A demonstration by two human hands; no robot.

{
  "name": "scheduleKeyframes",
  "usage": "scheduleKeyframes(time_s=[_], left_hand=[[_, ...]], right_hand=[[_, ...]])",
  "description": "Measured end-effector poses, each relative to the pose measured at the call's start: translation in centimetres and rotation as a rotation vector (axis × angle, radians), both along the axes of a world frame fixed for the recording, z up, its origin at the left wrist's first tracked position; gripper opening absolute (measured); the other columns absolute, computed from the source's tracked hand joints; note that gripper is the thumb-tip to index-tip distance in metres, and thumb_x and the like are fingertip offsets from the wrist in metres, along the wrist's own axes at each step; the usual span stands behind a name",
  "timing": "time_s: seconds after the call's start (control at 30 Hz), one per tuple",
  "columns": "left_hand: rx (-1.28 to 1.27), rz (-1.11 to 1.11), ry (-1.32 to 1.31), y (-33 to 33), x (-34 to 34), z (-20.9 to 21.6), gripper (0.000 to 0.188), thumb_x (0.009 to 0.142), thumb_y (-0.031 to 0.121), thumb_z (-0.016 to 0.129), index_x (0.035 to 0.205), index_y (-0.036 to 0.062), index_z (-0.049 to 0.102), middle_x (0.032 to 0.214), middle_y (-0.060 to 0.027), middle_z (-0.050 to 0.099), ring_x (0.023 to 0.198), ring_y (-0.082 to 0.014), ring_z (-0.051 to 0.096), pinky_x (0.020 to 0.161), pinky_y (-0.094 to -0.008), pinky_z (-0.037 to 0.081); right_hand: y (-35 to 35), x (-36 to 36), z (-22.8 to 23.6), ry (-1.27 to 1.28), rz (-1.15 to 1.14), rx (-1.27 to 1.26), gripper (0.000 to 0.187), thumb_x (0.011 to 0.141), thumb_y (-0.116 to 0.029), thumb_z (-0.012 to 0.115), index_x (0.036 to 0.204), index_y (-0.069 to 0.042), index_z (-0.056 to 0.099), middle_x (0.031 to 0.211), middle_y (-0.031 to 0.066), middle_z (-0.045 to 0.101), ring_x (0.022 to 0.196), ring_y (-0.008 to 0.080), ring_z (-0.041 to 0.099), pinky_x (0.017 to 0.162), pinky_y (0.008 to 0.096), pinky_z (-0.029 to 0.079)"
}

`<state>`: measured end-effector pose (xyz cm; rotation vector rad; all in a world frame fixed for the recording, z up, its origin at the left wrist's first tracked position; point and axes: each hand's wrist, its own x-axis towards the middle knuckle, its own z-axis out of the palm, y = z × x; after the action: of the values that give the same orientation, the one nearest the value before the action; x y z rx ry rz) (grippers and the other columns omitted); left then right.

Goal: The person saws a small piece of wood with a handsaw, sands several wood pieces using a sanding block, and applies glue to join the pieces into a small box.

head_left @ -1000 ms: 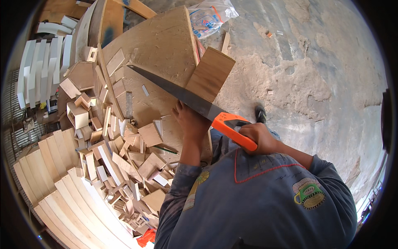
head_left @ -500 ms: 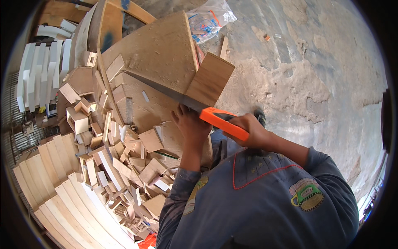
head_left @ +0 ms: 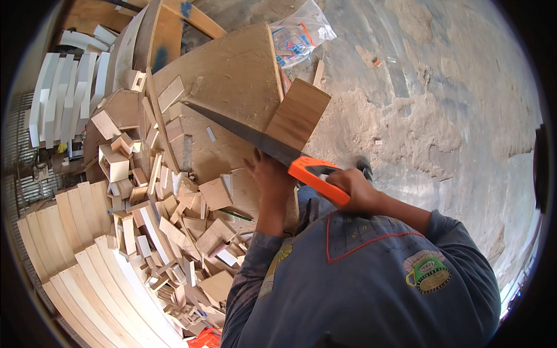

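My right hand [head_left: 358, 191] is closed round the orange handle of a hand saw [head_left: 319, 178]. Its long dark blade [head_left: 238, 129] slants up and left over the worktop. A flat brown wood-grain board [head_left: 299, 113] juts out past the far side of the blade, over the worktop's right edge. The blade crosses the board's near side and hides the contact line. Close to the blade on its near side, my left hand [head_left: 271, 177] presses down with fingers apart. What lies under that palm is hidden.
The worn brown worktop [head_left: 232, 72] carries a wooden strip [head_left: 162, 124] and many small offcuts [head_left: 214, 194]. Pale planks [head_left: 81, 214] are stacked at lower left, white slats [head_left: 64, 95] at upper left. A clear plastic bag [head_left: 301, 37] lies on the rough concrete floor [head_left: 429, 104].
The saw and my right hand have drawn back slightly toward my body. My left hand stays by the blade, and the whole view has shifted a little.
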<state>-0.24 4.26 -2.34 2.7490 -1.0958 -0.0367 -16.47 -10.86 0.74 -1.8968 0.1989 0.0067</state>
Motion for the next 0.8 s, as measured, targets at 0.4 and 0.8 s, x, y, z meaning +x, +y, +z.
scheduleKeyframes(time_s=[0.4,0.8], left_hand=[[-0.128,0.305,0.021,-1.0,0.8,0.8,0.091,0.069,0.039,0.082,0.139,-0.0004,0.041,0.128,-0.0203,0.053,0.114,-0.0362,0.054,0.096,-0.0461,0.045],[-1.423,0.995,1.098,3.4,5.0,-2.5,0.018,0.096,0.015,0.056,0.111,0.0047,0.06,0.077,-0.0016,0.065,0.071,-0.0186,0.064,0.07,-0.0292,0.053]], right_hand=[[-4.5,-2.3,1.9,-0.069,-0.189,0.284,0.022,0.083,-0.014,0.075,0.073,0.001,0.062,0.061,0.0066,0.056,0.057,0.0114,0.049,0.054,0.0318,0.04],[-4.2,-5.9,2.4,-0.167,-0.181,0.181,0.02,0.081,-0.006,0.07,0.069,0.002,0.056,0.057,0.0079,0.05,0.051,0.0156,0.046,0.051,0.0337,0.037]])
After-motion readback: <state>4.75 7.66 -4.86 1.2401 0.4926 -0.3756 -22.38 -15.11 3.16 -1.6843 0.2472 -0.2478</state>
